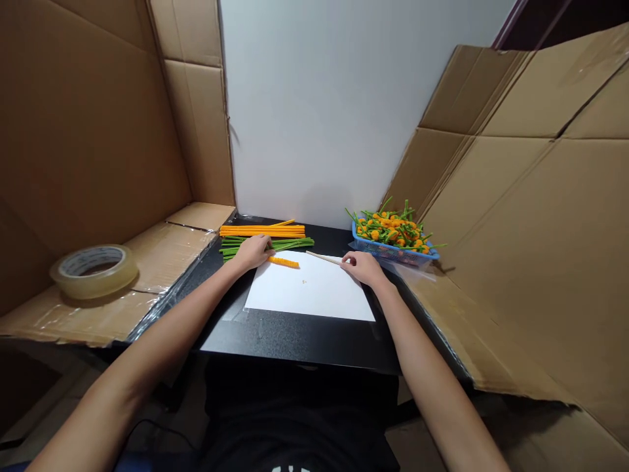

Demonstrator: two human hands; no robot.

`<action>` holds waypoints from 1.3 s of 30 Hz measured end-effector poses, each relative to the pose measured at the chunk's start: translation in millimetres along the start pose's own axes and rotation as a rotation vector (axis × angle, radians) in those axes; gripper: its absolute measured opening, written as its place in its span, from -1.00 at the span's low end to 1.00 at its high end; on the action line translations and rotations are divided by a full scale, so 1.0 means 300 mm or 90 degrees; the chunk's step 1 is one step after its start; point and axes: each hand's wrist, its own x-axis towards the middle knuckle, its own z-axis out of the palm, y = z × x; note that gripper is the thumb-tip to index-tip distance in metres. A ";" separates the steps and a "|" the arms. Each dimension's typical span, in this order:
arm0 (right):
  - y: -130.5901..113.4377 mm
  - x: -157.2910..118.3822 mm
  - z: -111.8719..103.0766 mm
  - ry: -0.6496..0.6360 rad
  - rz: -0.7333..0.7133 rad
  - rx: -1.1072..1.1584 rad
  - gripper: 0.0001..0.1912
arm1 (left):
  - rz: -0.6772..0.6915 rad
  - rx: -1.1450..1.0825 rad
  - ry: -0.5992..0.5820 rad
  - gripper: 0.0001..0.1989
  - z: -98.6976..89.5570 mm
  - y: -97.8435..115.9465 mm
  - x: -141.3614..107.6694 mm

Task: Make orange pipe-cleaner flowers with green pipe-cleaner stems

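Observation:
A white sheet [309,288] lies on the black table [280,337]. At its upper left, my left hand [254,252] has its fingers closed at the end of a ridged orange piece [284,262], beside green stems [302,242]; whether it grips the piece is unclear. Over the sheet's right edge, my right hand [361,267] pinches a thin pale stick [323,257] that points left. Orange stems [263,231] lie in a bundle behind the green ones. Small crumbs are on the sheet.
A blue basket [393,253] of orange-and-green pieces stands at the back right. On the left cardboard ledge lies a large roll of clear tape [94,270]. Cardboard walls [531,229] rise on both sides, with a pale wall [344,118] behind.

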 end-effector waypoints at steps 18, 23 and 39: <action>-0.341 0.290 0.208 0.040 -0.163 -0.018 -0.76 | 0.069 0.136 0.092 -0.69 -0.148 -0.069 -0.018; -0.303 0.281 0.198 0.055 -0.157 -0.037 -0.75 | -0.048 0.018 0.305 -0.79 -0.211 -0.197 -0.025; -0.479 -0.018 0.123 -0.074 -0.125 0.712 -0.59 | 0.162 -0.759 0.137 -0.58 -0.180 0.275 -0.016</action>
